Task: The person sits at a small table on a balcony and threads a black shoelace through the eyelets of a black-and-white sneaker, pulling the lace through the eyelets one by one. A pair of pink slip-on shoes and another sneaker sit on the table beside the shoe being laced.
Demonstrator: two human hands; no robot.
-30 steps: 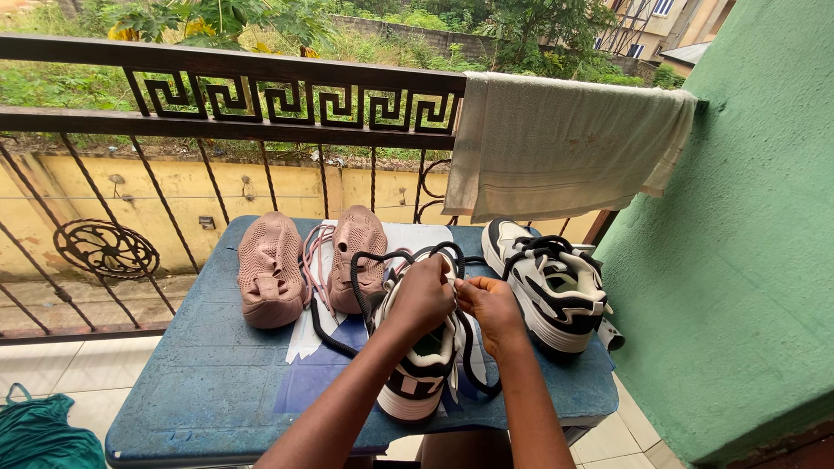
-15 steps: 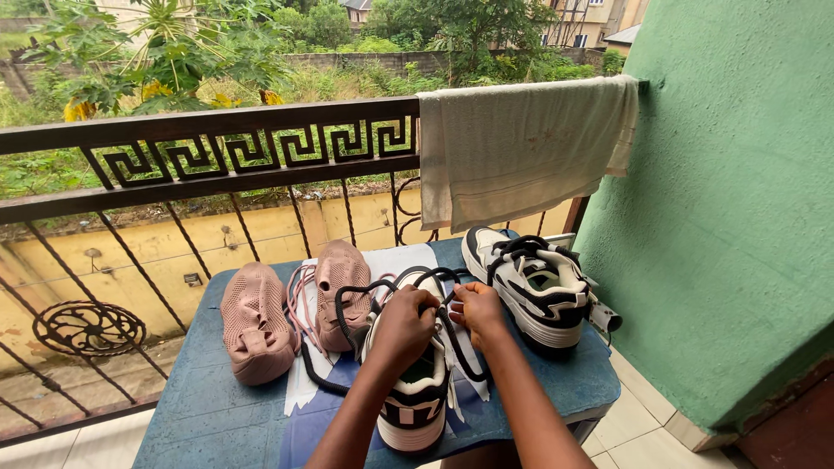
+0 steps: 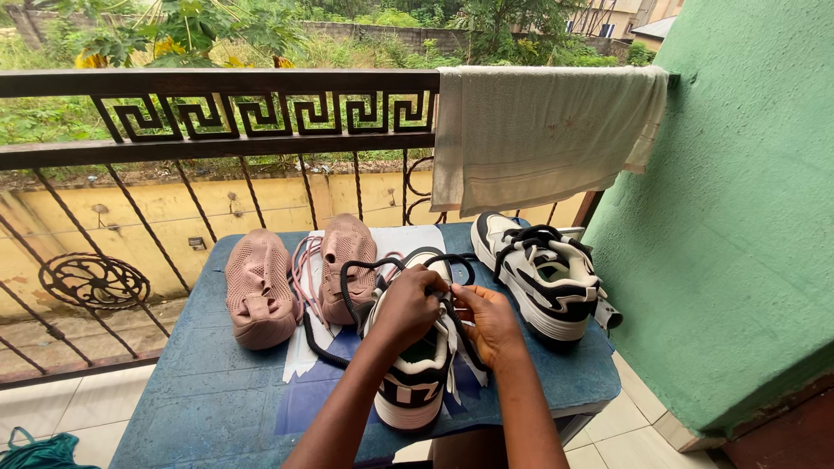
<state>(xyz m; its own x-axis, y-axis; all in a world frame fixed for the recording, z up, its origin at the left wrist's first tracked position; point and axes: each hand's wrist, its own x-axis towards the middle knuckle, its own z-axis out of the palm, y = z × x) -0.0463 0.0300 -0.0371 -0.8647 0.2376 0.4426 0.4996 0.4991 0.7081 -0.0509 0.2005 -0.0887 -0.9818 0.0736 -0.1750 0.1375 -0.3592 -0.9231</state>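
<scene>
Hands are seen at work over a black-and-white chunky lace-up sneaker that lies on the blue textured desk, its heel nearest the person and its long axis running away toward the dark metal balcony railing. The left hand is curled over the tongue area from the left, its fingers pinched on a black flat shoelace that loops up and to the left of the shoe; the right hand is closed against the shoe's right side, seemingly pinching the same lace near the eyelets. Both hands are touching the shoe, the left lying slightly farther forward. The exact eyelet being handled is hidden beneath the fingers, and it cannot be told how far the lacing runs. A matching second black-and-white sneaker is set just to the right, a pair of dusty-pink knitted shoes to the left, with pink laces between them. A beige towel is draped over the railing beside a green rough wall
</scene>
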